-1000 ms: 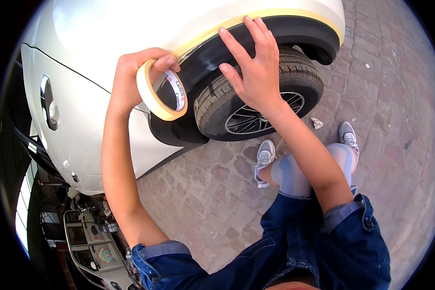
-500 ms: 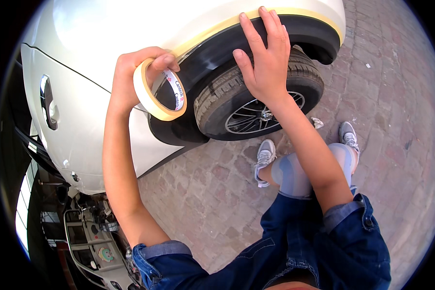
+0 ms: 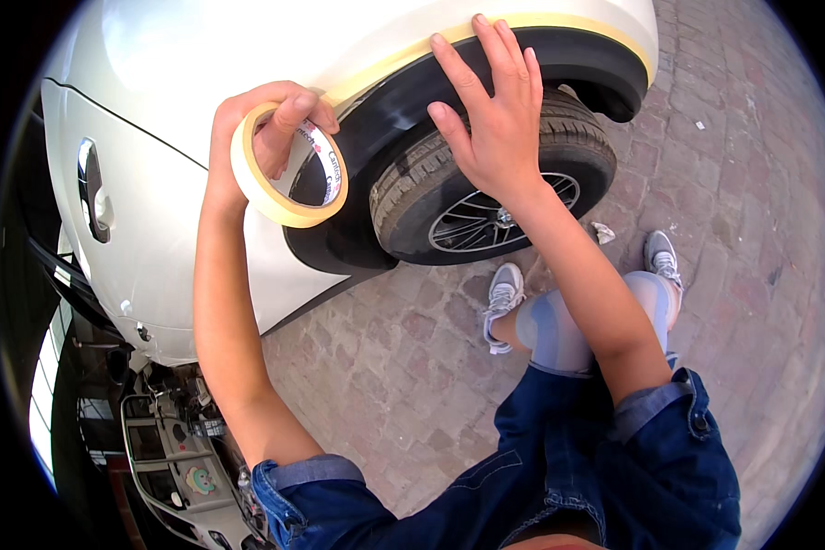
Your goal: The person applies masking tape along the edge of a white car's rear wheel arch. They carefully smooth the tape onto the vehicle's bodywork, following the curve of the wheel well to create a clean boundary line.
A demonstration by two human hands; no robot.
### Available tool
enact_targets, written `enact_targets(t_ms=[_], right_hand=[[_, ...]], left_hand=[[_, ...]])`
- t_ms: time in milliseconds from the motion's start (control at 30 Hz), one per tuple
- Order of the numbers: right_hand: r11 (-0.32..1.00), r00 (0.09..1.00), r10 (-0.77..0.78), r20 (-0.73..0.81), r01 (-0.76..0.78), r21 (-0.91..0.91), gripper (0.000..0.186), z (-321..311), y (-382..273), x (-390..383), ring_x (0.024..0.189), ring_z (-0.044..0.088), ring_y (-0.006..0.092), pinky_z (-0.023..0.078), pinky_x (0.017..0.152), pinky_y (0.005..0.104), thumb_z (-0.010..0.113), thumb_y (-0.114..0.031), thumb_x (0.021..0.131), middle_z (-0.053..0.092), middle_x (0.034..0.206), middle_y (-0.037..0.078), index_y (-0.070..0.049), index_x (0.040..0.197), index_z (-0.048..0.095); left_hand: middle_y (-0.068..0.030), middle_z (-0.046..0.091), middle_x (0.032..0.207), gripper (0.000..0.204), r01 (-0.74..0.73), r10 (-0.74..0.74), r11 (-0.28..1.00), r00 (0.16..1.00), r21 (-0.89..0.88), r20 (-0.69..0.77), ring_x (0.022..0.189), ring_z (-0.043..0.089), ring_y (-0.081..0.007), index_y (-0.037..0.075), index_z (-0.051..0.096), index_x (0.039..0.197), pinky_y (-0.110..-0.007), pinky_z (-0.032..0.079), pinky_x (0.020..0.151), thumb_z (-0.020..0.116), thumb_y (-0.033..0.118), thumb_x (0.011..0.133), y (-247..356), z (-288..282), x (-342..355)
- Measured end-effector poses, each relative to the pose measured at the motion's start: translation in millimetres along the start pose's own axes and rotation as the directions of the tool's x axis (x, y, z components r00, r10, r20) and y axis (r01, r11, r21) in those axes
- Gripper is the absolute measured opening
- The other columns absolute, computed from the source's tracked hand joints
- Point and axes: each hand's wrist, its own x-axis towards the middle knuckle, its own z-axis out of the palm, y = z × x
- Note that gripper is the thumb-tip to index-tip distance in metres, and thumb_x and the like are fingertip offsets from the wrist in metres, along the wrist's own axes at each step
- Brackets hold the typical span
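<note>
My left hand is closed on a roll of yellow masking tape, with its fingers through the ring. From the roll a strip of masking tape runs along the white body panel, following the edge of the black wheel arch trim. My right hand is open, fingers spread, and its fingertips touch the strip above the tyre. Between the two hands the strip spans the upper side of the trim; how firmly it lies there I cannot tell. Below the trim stands the wheel.
The white car's door handle is at the left. My shoes stand on brick paving close to the wheel. A small pale scrap lies beside the tyre. Another vehicle is at the lower left.
My right hand has slid a little left along the tape, toward the roll. My left hand and the roll have shifted slightly left, and the roll has turned a little.
</note>
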Motion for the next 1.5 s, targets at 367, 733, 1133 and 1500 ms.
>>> enact_targets(t_ms=[367, 733, 1133, 1500], right_hand=[[1.000, 1.000, -0.014, -0.014, 0.014, 0.022, 0.059, -1, -2, 1, 0.150, 0.031, 0.0378, 0.021, 0.120, 0.0597, 0.070, -0.029, 0.092, 0.036, 0.161, 0.016, -0.023, 0.149, 0.056], [0.999, 1.000, -0.021, -0.016, 0.022, 0.035, 0.061, -1, -4, 2, 0.150, 0.032, 0.0367, 0.022, 0.120, 0.0584, 0.072, -0.029, 0.091, 0.037, 0.160, 0.015, -0.024, 0.149, 0.056], [0.998, 0.983, 0.048, 0.176, -0.055, 0.033, 0.071, -18, -18, 11, 0.150, 0.030, 0.0412, 0.024, 0.120, 0.0586, 0.073, -0.028, 0.088, 0.033, 0.161, 0.023, -0.017, 0.153, 0.049], [0.999, 0.986, 0.008, 0.165, -0.015, 0.044, 0.070, -15, -17, 8, 0.150, 0.032, 0.0401, 0.026, 0.120, 0.0580, 0.074, -0.028, 0.086, 0.036, 0.160, 0.022, -0.017, 0.151, 0.051]], left_hand=[[-0.0103, 0.073, 0.079, 0.042, -0.095, 0.089, 0.992, 0.994, 0.083, 0.069, 0.070, 0.067, -0.0170, -0.001, 0.070, 0.080, -0.028, 0.053, 0.065, 0.058, 0.029, 0.106, -7, -2, 2], [-0.0051, 0.074, 0.077, 0.028, -0.054, 0.041, 0.989, 0.994, 0.139, 0.100, 0.073, 0.071, -0.0163, 0.002, 0.075, 0.085, -0.029, 0.055, 0.070, 0.064, 0.022, 0.101, -2, -1, 7], [-0.0046, 0.073, 0.074, 0.027, -0.030, 0.015, 0.985, 0.996, 0.170, 0.088, 0.069, 0.069, -0.0146, 0.001, 0.076, 0.087, -0.028, 0.054, 0.065, 0.068, 0.024, 0.099, -2, 1, 7], [-0.0043, 0.072, 0.074, 0.029, -0.067, 0.048, 0.977, 0.994, 0.201, 0.096, 0.068, 0.067, -0.0134, 0.001, 0.077, 0.088, -0.027, 0.053, 0.064, 0.069, 0.027, 0.099, -5, 1, 8]])
